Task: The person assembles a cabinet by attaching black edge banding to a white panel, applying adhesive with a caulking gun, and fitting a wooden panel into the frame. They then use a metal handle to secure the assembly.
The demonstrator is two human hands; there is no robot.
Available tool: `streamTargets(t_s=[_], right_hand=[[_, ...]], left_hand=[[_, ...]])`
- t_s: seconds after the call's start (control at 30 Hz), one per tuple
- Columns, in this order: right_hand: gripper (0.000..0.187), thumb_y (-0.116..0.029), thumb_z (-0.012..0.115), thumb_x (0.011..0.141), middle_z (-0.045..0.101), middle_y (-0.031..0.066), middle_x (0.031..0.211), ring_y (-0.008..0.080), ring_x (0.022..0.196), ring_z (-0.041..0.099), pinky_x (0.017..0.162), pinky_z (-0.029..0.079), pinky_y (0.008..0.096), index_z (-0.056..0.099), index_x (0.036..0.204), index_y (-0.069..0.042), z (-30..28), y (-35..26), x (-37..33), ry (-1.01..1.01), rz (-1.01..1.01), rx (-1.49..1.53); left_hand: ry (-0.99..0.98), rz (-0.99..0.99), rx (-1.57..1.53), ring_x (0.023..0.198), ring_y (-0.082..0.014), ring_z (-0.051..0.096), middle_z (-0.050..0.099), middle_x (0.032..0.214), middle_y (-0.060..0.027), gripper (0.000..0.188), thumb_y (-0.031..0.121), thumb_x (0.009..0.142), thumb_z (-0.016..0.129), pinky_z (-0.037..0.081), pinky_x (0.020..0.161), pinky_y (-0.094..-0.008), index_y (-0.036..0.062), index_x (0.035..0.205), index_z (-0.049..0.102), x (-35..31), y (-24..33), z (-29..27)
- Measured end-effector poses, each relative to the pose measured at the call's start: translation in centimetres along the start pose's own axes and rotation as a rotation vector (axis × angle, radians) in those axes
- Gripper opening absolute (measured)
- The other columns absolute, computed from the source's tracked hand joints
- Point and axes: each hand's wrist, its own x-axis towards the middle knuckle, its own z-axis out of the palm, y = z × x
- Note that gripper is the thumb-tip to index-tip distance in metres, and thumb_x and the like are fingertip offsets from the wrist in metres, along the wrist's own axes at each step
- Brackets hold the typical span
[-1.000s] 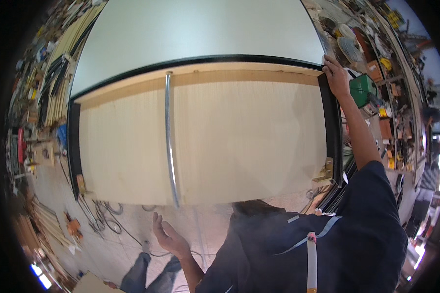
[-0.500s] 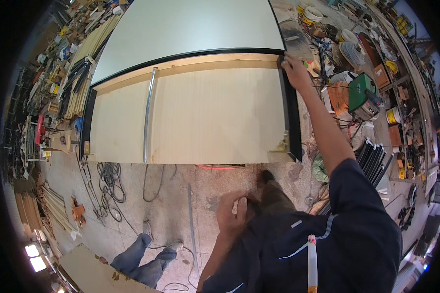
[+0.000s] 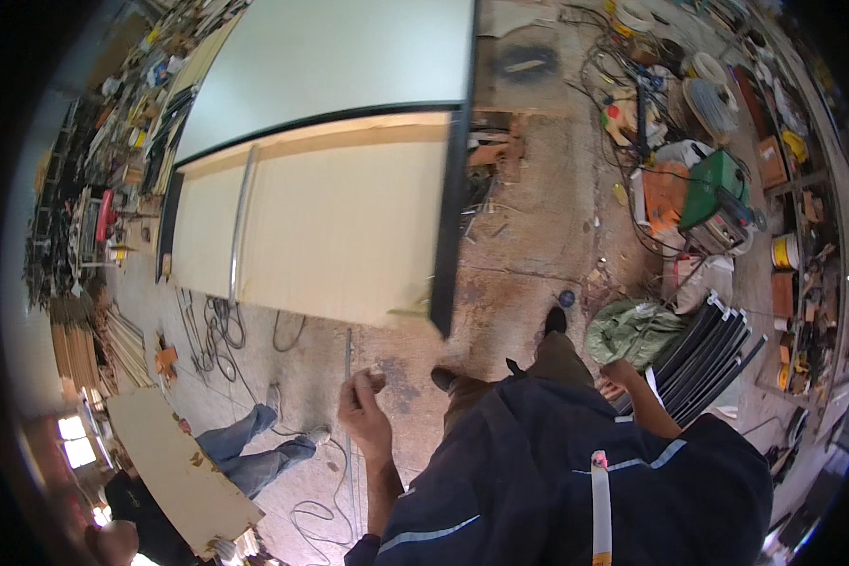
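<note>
A large pale wooden panel with a black frame lies flat ahead of me, and a thin metal tube lies across it. My left hand is raised in front of my chest over the concrete floor, fingers curled together, with nothing clearly in it. My right hand hangs low at my side, next to a green bag and a stack of black metal profiles. Its fingers are mostly hidden. Neither hand touches the panel.
Another person in jeans sits at the lower left by a light board. Cables and a thin rod lie on the floor. A green machine and cluttered shelves stand on the right.
My right hand has let go of the panel's black right edge and dropped to my side. My left hand has risen. The view has swung right, so the panel sits further left.
</note>
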Motion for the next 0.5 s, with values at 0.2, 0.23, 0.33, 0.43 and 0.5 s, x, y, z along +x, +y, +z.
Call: streamTargets(t_s=[0.2,0.23,0.33,0.43,0.5], right_hand=[[0.025,-0.015,0.055,0.1,0.059,0.012,0.069,0.022,0.055,0.063,0.047,0.049,0.0379,0.059,0.08,-0.001,-11.9,12.1,4.5,-0.345,0.183,0.842],[0.024,-0.016,0.056,0.101,0.061,0.0122,0.073,0.0218,0.055,0.062,0.047,0.049,0.0368,0.059,0.082,-0.001,-14.2,10.0,4.2,-0.259,0.169,0.863],[0.022,-0.017,0.054,0.103,0.063,0.0116,0.077,0.0223,0.057,0.062,0.049,0.051,0.034,0.064,0.094,0.001,-19.4,-1.0,0.5,0.225,0.099,0.755],[0.02,-0.011,0.055,0.1,0.065,0.0115,0.082,0.0217,0.068,0.067,0.057,0.056,0.0335,0.065,0.113,0.001,-25.4,-4.6,3.6,0.207,-0.018,0.756],[0.025,-0.012,0.056,0.098,0.066,0.0106,0.083,0.0207,0.071,0.068,0.059,0.058,0.0329,0.064,0.12,-0.002,-28.3,-6.6,5.4,0.206,-0.223,0.722]], left_hand=[[-0.192,0.041,0.003,0.085,-0.0189,0.071,0.074,0.091,-0.0129,0.024,0.015,0.103,0.055,0.055,0.082,-0.032,-0.0045,0.11,0.067,-3.8,8.9,10.2],[-0.289,0.028,0.065,0.096,-0.0189,0.072,0.075,0.099,-0.0127,0.021,0.015,0.101,0.059,0.056,0.082,-0.0321,-0.0006,0.113,0.068,-3.8,9.8,12.0],[-0.431,0.145,0.052,0.093,-0.0201,0.072,0.073,0.102,-0.015,0.021,0.014,0.099,0.062,0.057,0.08,-0.032,-0.0012,0.112,0.069,-3.0,12.7,16.6],[-0.396,0.215,-0.003,0.088,-0.0187,0.072,0.074,0.094,-0.0153,0.023,0.015,0.1,0.061,0.057,0.076,-0.0312,-0.0009,0.116,0.068,-1.0,14.9,17.6],[-0.334,0.267,0.016,0.086,-0.0185,0.073,0.074,0.088,-0.0132,0.026,0.015,0.101,0.058,0.057,0.078,-0.0307,-0.0017,0.12,0.065,1.7,14.8,18.1]])
